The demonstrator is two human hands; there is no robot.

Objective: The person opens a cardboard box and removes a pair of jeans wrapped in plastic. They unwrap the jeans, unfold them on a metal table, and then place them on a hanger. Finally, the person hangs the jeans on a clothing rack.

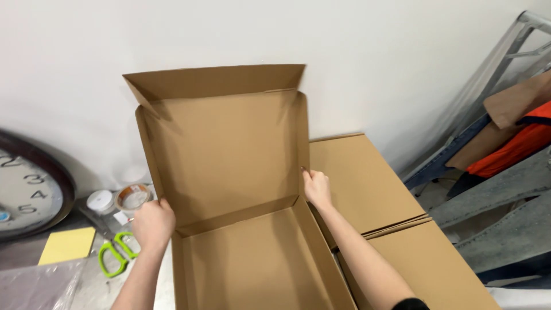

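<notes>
Fingers of the left hand (152, 225) curl around the left back corner of the open cardboard box (252, 258), while the right hand (316, 189) pinches the right edge where the upright lid (224, 152) meets the base. The box sits on the table directly before the person, lid standing against the white wall (356, 51). It looks light and fairly stiff, though thin walls would likely buckle under a squeeze, so the folded corners seem the safest hold. Left lie green scissors (115, 255), a yellow pad (68, 245) and tape rolls (133, 197); right, flat cardboard (367, 183).
</notes>
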